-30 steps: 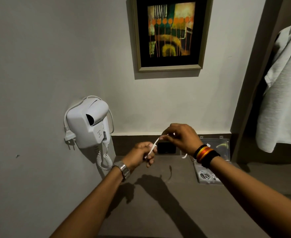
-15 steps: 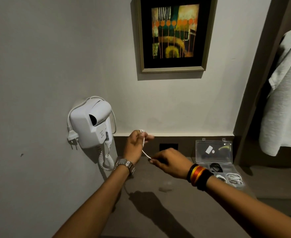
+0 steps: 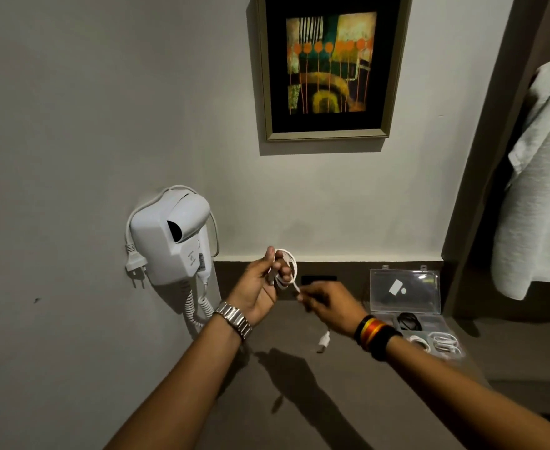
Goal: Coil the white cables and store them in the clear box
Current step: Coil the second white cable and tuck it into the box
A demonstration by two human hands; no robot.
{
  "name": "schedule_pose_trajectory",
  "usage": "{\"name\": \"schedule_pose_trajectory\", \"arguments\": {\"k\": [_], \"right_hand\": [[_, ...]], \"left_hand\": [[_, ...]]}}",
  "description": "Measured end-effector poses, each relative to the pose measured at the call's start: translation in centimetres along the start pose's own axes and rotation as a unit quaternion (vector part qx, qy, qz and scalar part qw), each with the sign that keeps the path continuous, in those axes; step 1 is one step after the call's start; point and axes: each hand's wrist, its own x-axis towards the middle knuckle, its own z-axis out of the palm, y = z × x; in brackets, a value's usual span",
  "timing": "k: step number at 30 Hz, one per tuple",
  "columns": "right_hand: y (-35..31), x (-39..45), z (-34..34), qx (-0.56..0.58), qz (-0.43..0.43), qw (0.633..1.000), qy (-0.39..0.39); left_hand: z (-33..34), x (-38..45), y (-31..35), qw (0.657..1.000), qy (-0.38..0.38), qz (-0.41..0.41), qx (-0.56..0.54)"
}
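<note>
My left hand [image 3: 260, 287] is raised over the counter, palm towards me, with a white cable [image 3: 287, 267] looped around its fingers. My right hand [image 3: 328, 303] pinches the same cable just right of the loop; the hand is blurred. The cable's white plug end [image 3: 324, 342] dangles below my right wrist. The clear box [image 3: 406, 315] stands open at the back right of the counter, its lid upright. Inside it lie coiled white cables [image 3: 441, 342] and a black coiled item [image 3: 408, 321].
A white wall-mounted hair dryer [image 3: 173, 238] with a curly cord hangs on the left wall. A framed picture [image 3: 328, 66] hangs on the back wall. White cloth [image 3: 540, 190] hangs at the right. The grey counter [image 3: 286, 401] spreads below my arms.
The loop around my left hand's fingers has grown. My right hand has moved slightly right along the cable, and the plug end now hangs below my right wrist.
</note>
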Motion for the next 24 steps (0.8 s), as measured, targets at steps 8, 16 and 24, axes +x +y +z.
{"name": "schedule_pose_trajectory", "arguments": {"k": [8, 16, 24], "right_hand": [[-2.5, -0.6, -1.0, -0.206, -0.124, 0.970, -0.039], [-2.5, 1.1, -5.6, -0.208, -0.223, 0.950, 0.068], [-1.6, 1.6, -2.8, 0.112, -0.073, 0.987, 0.094]], "left_hand": [[-1.7, -0.1, -1.5, 0.885, 0.066, 0.134, 0.441], [-1.9, -0.8, -2.1, 0.888, -0.043, 0.049, 0.456], [-1.5, -0.2, -1.7, 0.968, -0.026, -0.058, 0.244]]}}
